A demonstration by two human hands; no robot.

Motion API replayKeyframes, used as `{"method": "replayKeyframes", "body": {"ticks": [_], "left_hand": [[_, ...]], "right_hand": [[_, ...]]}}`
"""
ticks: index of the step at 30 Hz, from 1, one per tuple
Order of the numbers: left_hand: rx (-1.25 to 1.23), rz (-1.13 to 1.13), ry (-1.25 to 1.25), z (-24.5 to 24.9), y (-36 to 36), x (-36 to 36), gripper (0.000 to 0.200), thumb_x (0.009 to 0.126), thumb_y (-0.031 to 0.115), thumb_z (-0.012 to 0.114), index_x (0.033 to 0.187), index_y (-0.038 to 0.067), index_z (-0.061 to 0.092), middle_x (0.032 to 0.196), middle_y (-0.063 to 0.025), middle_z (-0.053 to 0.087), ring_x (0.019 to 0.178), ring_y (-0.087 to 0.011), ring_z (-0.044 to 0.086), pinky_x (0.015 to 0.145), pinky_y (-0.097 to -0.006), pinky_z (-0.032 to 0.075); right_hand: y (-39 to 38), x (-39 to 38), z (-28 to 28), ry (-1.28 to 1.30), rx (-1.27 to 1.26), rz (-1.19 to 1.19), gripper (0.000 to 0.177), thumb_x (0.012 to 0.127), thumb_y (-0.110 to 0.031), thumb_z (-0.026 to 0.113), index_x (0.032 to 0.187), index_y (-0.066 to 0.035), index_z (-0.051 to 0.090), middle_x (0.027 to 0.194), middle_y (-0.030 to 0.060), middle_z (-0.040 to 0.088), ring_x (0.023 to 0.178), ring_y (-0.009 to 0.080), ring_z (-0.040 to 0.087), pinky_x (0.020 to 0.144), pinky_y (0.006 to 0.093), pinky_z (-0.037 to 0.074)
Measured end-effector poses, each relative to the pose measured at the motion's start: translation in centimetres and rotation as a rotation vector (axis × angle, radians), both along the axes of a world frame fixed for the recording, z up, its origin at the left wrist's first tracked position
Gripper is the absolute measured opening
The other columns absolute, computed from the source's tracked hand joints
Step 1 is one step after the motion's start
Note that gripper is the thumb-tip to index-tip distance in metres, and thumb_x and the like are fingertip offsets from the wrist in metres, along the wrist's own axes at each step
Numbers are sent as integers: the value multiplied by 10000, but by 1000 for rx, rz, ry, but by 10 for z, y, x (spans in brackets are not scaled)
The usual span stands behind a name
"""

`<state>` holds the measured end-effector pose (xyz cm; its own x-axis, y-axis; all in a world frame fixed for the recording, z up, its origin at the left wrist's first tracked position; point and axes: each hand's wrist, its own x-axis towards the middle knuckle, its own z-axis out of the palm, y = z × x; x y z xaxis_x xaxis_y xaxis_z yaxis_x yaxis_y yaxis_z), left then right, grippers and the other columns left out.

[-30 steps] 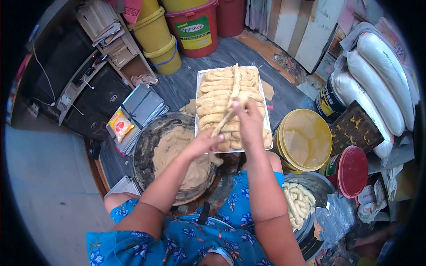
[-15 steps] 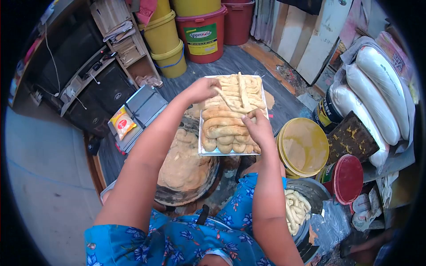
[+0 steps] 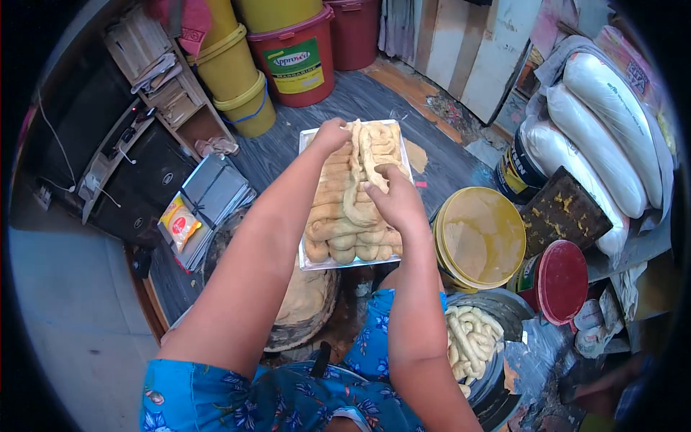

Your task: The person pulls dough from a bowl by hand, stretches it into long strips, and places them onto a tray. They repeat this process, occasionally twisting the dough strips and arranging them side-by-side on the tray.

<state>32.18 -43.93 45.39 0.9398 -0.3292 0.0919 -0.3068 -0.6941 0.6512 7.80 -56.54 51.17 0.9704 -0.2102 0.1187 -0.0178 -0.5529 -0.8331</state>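
Note:
A white tray [image 3: 306, 264] carries rows of pale dough ropes [image 3: 338, 229], some dusted brown. A long dough strip [image 3: 353, 189] runs lengthwise over the rows and bends into a loop near the tray's lower half. At the tray's far edge, my left hand [image 3: 334, 135] is closed, with its fingers pinching the far end of the dough strip. My right hand [image 3: 397, 201] lies over the tray's right side, its thumb and curled fingers about the strip's other stretch. Part of the dough is hidden beneath this hand.
Below the tray stands a dark basin [image 3: 327, 317] with dough-coloured contents, partly behind my left arm. To the right are a yellow bucket [image 3: 518, 245], a dark tub of dough strips [image 3: 475, 338], a red lid [image 3: 563, 281] and white sacks [image 3: 597, 122]. Margarine buckets [image 3: 295, 65] stand at the back.
The strip that slanted across the tray between my hands now lies more lengthwise, with a loop toward me. My right hand has moved up and left within the view. The view has shifted slightly.

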Motion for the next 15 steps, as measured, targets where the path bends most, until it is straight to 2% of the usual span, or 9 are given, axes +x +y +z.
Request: {"method": "replayKeyframes", "body": {"ticks": [1,2,4,5,8,10,13,15], "left_hand": [[-56,91,39,-14,-2,-1,418,700,202,668,1045,-29,622,940,-157,649,829,-246,628,724,-321,503],[-70,73,164,-26,-3,-1,402,713,227,669,1023,-26,622,893,-144,645,776,-237,619,681,-321,499],[-99,48,412,-19,-8,-26,384,741,275,672,979,-22,624,799,-117,636,670,-218,602,594,-322,491],[-91,46,489,-10,-13,-47,484,768,303,674,1106,-29,577,938,-165,637,812,-235,621,692,-315,499],[-341,25,207,-9,-17,-110,514,795,284,656,1165,-53,539,968,-191,650,912,-285,629,817,-372,479],[-481,56,27,-50,-9,-127,556,825,283,646,1224,-72,492,1148,-237,574,1070,-325,560,928,-383,426],[-696,185,120,-61,-5,-180,641,845,349,621,1277,-85,432,1315,-277,431,1245,-338,415,1048,-383,314],[-449,70,26,-56,-18,-207,675,878,386,566,1331,-72,365,1390,-276,338,1313,-349,319,1093,-377,242]], "right_hand": [[-2,1,0,-25,1,-18,450,800,-312,619,1151,-45,532,1104,222,590,1059,359,550,906,425,425],[-3,1,1,-6,-5,-15,459,809,-311,623,1164,-36,529,1120,226,585,1063,348,558,902,412,433],[-4,1,5,28,-16,2,476,827,-310,629,1188,-17,524,1152,235,574,1071,324,575,892,386,450],[-3,2,5,46,5,0,478,826,-312,632,1188,-17,525,1151,234,575,1069,320,576,891,384,452],[-5,5,5,65,55,-13,484,823,-318,638,1185,-16,528,1147,229,579,1062,312,581,890,380,454],[-9,6,4,49,66,-37,487,821,-321,642,1184,-16,530,1142,223,584,1056,311,583,891,379,453],[-17,5,7,39,106,-82,471,821,-318,631,1177,-23,539,1146,222,587,1070,337,574,902,387,443],[-17,6,-2,12,155,-87,469,822,-313,625,1176,-18,541,1152,226,583,1078,343,571,901,381,443]]}}
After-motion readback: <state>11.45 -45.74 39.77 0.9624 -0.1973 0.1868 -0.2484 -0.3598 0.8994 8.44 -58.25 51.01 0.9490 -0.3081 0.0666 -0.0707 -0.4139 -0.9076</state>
